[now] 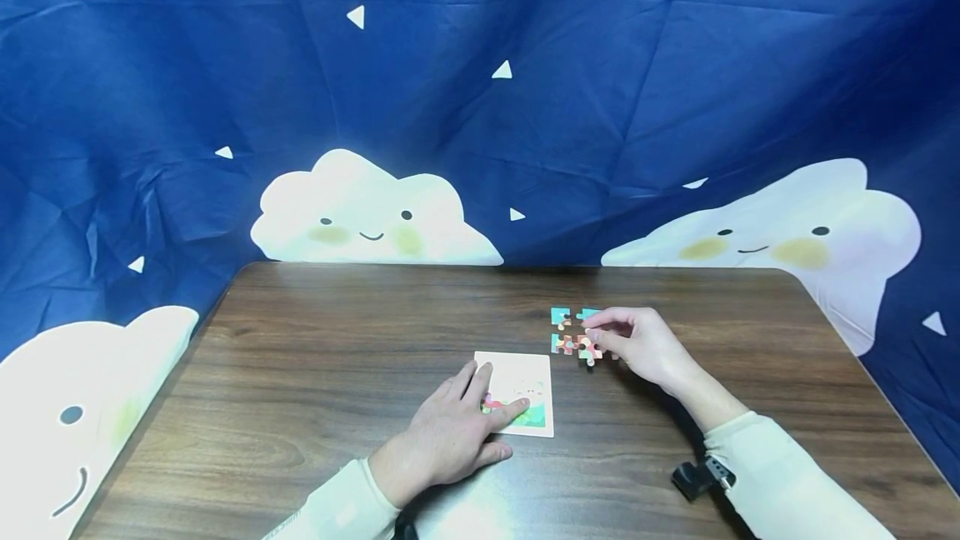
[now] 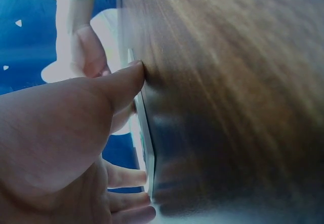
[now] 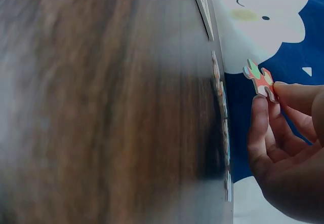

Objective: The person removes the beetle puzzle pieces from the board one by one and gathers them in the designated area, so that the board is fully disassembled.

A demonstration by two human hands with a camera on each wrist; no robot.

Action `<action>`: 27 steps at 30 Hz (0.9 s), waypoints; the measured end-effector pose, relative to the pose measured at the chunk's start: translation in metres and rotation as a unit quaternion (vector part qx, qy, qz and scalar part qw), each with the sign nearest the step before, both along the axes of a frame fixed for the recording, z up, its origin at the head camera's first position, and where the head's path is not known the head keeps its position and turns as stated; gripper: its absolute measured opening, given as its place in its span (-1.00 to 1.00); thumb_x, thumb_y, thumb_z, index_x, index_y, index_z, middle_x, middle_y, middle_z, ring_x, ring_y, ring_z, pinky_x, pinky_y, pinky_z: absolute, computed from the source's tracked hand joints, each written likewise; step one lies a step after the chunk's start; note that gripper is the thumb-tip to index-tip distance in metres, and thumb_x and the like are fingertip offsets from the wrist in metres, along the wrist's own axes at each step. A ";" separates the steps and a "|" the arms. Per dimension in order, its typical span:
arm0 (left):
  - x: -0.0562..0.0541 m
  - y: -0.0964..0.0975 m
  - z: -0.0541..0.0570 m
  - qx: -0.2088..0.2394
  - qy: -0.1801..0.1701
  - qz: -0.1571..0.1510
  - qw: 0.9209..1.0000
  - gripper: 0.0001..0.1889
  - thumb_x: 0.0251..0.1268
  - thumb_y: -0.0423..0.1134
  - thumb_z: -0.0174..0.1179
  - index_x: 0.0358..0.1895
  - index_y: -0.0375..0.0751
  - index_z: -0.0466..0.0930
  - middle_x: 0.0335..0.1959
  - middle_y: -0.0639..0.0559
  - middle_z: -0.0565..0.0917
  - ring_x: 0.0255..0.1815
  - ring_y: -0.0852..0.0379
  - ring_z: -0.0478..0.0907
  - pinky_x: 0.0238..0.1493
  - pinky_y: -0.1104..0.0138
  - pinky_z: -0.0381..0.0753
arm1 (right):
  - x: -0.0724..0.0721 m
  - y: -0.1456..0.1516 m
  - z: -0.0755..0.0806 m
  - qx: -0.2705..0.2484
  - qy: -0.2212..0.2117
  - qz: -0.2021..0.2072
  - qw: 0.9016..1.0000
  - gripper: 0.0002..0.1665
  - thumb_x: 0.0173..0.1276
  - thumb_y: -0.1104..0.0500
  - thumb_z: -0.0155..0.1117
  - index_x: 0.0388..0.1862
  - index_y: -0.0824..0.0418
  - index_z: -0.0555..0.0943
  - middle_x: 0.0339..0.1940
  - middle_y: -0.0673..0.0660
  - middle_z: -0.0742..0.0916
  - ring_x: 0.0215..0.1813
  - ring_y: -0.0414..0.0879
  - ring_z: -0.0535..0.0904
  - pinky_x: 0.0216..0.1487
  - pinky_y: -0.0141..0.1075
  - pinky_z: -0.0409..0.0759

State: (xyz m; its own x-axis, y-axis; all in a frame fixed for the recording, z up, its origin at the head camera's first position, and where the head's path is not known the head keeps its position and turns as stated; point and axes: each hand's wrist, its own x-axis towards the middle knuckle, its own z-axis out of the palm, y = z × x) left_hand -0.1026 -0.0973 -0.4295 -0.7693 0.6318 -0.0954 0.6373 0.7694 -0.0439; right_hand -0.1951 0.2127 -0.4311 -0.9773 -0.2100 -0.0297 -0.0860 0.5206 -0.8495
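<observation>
In the head view my left hand (image 1: 450, 432) rests with spread fingers on a square puzzle board (image 1: 516, 362) with a pale border. Part of the board's coloured picture shows beside the index finger; the hand covers the rest. In the left wrist view the thumb (image 2: 124, 84) lies by the board's edge. Up and to the right, my right hand (image 1: 648, 348) pinches a jigsaw piece (image 3: 262, 81) between thumb and fingers. The right wrist view shows this red, green and pale piece held above the table.
Several loose jigsaw pieces (image 1: 560, 317) lie on the brown wooden table (image 1: 315, 357), below and left of the right hand, which partly hides some. A blue curtain (image 1: 450, 107) with cloud faces hangs behind the table's far edge.
</observation>
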 end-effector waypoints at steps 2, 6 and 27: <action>0.000 0.000 0.000 0.001 -0.001 0.000 1.000 -0.35 0.53 0.34 0.15 0.63 0.53 0.34 0.63 -0.30 0.34 0.65 -0.32 0.36 0.57 0.01 0.46 | -0.001 0.002 -0.001 0.006 0.003 -0.003 1.000 -0.74 0.51 0.26 0.42 0.09 0.33 0.79 -0.27 0.14 0.79 -0.45 -0.22 0.53 -0.49 -0.35 0.52; 0.000 0.000 0.000 0.002 -0.003 0.001 1.000 -0.35 0.53 0.34 0.15 0.63 0.53 0.34 0.63 -0.30 0.34 0.65 -0.32 0.36 0.58 0.02 0.45 | -0.004 0.005 -0.004 0.016 0.003 -0.008 1.000 -0.75 0.52 0.26 0.40 0.09 0.33 0.80 -0.28 0.14 0.79 -0.46 -0.23 0.52 -0.48 -0.35 0.54; 0.000 0.000 0.002 -0.002 -0.013 0.006 1.000 -0.35 0.54 0.34 0.14 0.64 0.54 0.32 0.64 -0.29 0.33 0.66 -0.31 0.34 0.59 0.02 0.45 | -0.015 0.006 -0.014 0.029 -0.020 -0.026 0.999 -0.78 0.53 0.32 0.31 0.06 0.39 0.76 -0.32 0.14 0.76 -0.52 -0.17 0.53 -0.50 -0.33 0.54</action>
